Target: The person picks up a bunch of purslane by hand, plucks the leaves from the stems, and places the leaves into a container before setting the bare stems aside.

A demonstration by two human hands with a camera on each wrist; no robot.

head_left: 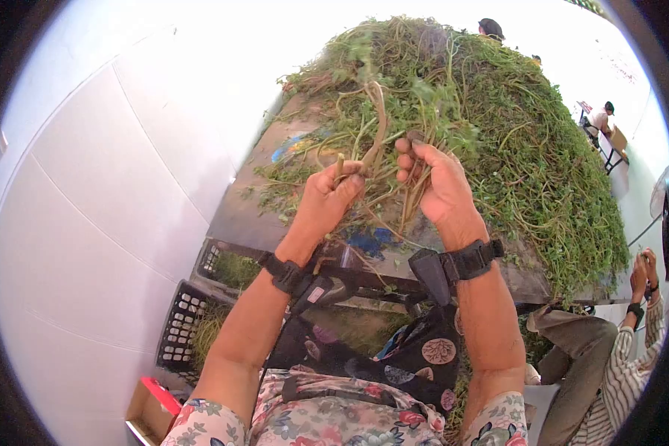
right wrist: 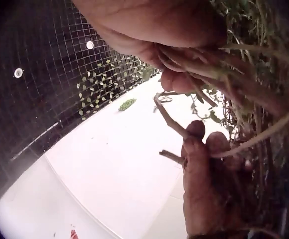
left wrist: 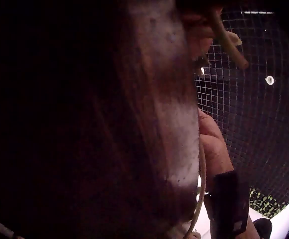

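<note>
My left hand (head_left: pixel 328 195) pinches a thick pale plant stem (head_left: pixel 380 123) that rises and bends over at its top; a cut stub shows beside the thumb. Close on its right, my right hand (head_left: pixel 444 182) grips a bunch of leafy stems (head_left: pixel 412 204), their ends hanging below the palm. In the right wrist view the stems (right wrist: pixel 244 84) run under the curled fingers, with the left hand (right wrist: pixel 201 184) below. Skin darkly fills most of the left wrist view, where a piece of stem (left wrist: pixel 229 42) juts out at the top.
A large heap of green stalks (head_left: pixel 528 156) covers much of the table (head_left: pixel 238 212). Black crates (head_left: pixel 182 327) with greens stand at the lower left, near an open box (head_left: pixel 150 409). Another person's hands (head_left: pixel 643 275) are at the right. A white wall (head_left: pixel 111 186) borders the left.
</note>
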